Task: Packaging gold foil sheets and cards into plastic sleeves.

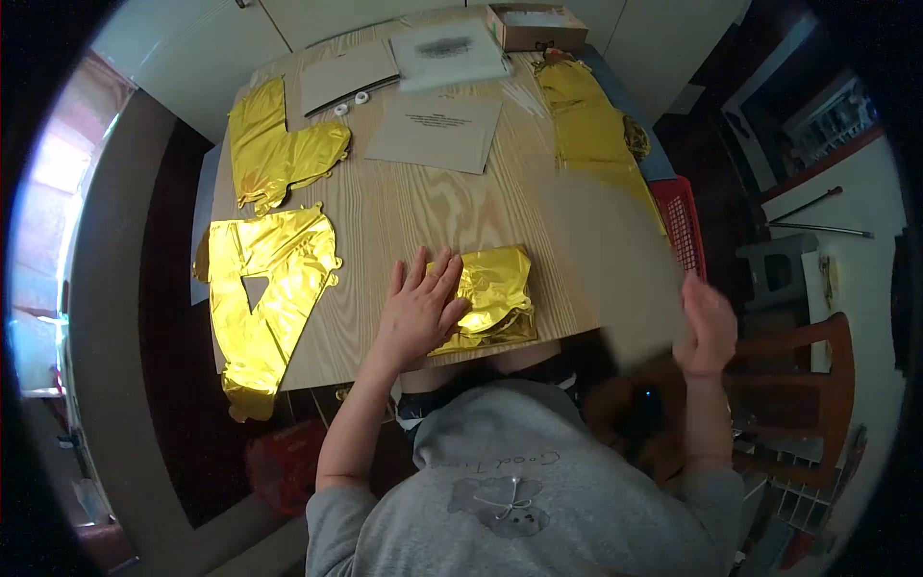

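Fingers spread, my left hand [420,310] lies flat on the left part of a folded gold foil balloon [498,288] at the table's near edge. To the right, my right hand [707,325] is closed on the edge of a grey-beige cardboard sheet [615,255], which is smeared by motion. The sheet hangs tilted over the table's right side, apart from the folded foil. Two more flat gold foil balloons lie at the left: an upper one [279,144] and a lower one [274,298] with a triangular hole, its bottom end hanging past the table edge.
Farther back lie a grey card [433,133], a stack of boards [348,79], a clear plastic bag [452,53], two white rolls [361,97] and white strips [524,99]. A cardboard box [536,27] stands behind. More gold foil [591,125] and a red basket [679,226] are at right.
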`<act>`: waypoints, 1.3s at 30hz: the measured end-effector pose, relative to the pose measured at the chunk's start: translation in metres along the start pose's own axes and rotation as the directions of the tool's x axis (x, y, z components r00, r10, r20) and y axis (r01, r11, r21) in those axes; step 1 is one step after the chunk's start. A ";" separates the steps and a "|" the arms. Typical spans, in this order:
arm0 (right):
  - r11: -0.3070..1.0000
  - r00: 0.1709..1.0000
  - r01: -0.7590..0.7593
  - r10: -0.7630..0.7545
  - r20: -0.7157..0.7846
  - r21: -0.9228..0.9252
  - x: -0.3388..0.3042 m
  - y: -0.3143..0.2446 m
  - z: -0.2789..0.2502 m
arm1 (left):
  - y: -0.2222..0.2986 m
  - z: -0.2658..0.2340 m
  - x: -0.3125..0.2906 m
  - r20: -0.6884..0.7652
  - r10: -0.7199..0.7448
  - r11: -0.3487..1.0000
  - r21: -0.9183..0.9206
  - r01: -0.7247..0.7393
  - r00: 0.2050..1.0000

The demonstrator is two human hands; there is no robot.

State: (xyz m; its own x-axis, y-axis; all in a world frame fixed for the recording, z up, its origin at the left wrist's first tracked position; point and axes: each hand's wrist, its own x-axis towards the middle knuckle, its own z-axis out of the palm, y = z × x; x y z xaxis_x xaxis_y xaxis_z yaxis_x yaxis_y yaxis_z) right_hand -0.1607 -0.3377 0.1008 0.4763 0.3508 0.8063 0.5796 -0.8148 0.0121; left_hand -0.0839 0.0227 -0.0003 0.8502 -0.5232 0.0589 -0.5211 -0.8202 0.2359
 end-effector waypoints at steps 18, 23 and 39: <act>0.906 0.855 -0.351 0.206 0.475 0.238 0.002 -0.015 0.129 | 0.004 0.001 0.000 -0.057 -0.020 1.000 0.011 0.021 0.998; 0.953 0.845 -0.273 0.172 0.506 0.131 0.026 -0.091 0.154 | 0.005 -0.002 0.003 -0.060 -0.023 1.000 -0.004 0.023 0.998; 0.956 0.818 -0.270 0.164 0.552 0.115 -0.007 -0.107 0.171 | 0.001 -0.011 0.005 0.058 -0.011 0.998 -0.062 0.015 0.998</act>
State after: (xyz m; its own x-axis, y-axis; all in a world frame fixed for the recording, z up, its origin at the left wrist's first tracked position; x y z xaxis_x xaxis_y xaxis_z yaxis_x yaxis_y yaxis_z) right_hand -0.1129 -0.1744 -0.0073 0.8495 0.4075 0.3351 0.5016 -0.8207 -0.2737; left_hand -0.0789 0.0223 0.0113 0.8503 -0.5263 0.0003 -0.5028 -0.8122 0.2960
